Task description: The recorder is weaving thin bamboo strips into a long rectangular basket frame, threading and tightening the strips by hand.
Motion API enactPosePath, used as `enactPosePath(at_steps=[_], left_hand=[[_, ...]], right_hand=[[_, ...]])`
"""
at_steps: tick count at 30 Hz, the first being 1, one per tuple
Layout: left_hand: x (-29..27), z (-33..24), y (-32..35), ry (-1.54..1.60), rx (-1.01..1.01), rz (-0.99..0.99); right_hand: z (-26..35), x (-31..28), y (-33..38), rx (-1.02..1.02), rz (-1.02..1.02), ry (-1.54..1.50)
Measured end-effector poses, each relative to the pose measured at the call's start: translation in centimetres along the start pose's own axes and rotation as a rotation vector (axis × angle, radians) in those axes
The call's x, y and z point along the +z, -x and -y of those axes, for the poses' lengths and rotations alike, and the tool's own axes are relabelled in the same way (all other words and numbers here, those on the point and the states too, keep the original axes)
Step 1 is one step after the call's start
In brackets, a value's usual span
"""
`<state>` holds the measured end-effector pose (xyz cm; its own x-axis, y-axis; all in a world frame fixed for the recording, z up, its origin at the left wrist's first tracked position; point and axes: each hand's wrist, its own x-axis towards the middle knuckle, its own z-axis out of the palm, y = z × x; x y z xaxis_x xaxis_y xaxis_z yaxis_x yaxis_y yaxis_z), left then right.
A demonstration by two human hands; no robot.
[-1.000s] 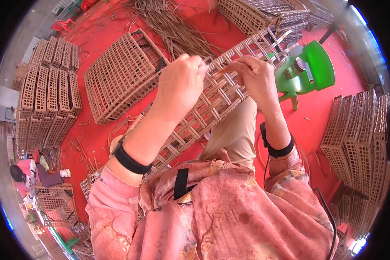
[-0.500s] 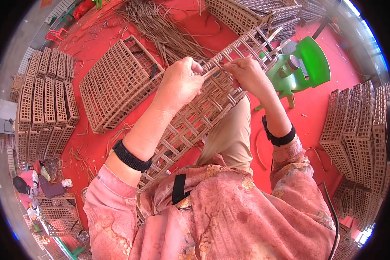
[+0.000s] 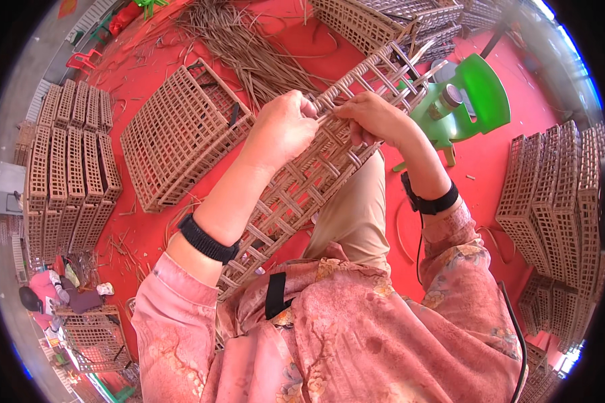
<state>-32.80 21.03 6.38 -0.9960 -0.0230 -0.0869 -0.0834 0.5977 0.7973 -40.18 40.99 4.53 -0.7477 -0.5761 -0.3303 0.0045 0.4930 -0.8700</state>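
Observation:
A brown wicker basket (image 3: 289, 185) with an open lattice lies slantwise over my lap, its thick wrapped rim (image 3: 357, 72) running up to the right. My left hand (image 3: 284, 129) is closed at the rim, thumb and fingers pinched together there. Just right of it, my right hand (image 3: 375, 119) pinches at the same stretch of rim, fingers bent down over the lattice. A thin strip at the rim seems to run between the fingertips; the fingers mostly hide it. Loose strip ends (image 3: 420, 57) stick out past the basket's far end.
Another wicker basket (image 3: 181, 138) rests on the red floor at left. Loose strips (image 3: 242, 50) lie heaped ahead. A green chair (image 3: 480, 101) with a lidded jar (image 3: 445, 102) stands at right. Basket stacks (image 3: 74, 168) flank both sides. Another person (image 3: 44, 295) sits far left.
My right hand has moved left and slightly down along the rim, closer to my left hand. The left hand has hardly moved.

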Motion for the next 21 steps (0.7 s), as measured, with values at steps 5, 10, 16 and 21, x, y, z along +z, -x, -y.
enactPosePath(at_steps=[5, 10, 16, 21], left_hand=[[0.5, -0.7, -0.2, 0.145, -0.067, 0.068], [-1.0, 0.0, 2.1, -0.075, 0.426, -0.108], [-9.2, 4.7, 19.4, 0.219, -0.118, -0.292], [-5.0, 8.9, 33.7, -0.239, -0.667, -0.151]], right_hand=[[-0.8, 1.1, -0.1, 0.048, -0.162, -0.171], [-1.4, 2.8, -0.2, -0.255, -0.475, -0.093], [-3.7, 0.3, -1.1, -0.347, -0.876, 0.088], [-5.3, 2.8, -1.7, -0.489, -0.773, 0.044]])
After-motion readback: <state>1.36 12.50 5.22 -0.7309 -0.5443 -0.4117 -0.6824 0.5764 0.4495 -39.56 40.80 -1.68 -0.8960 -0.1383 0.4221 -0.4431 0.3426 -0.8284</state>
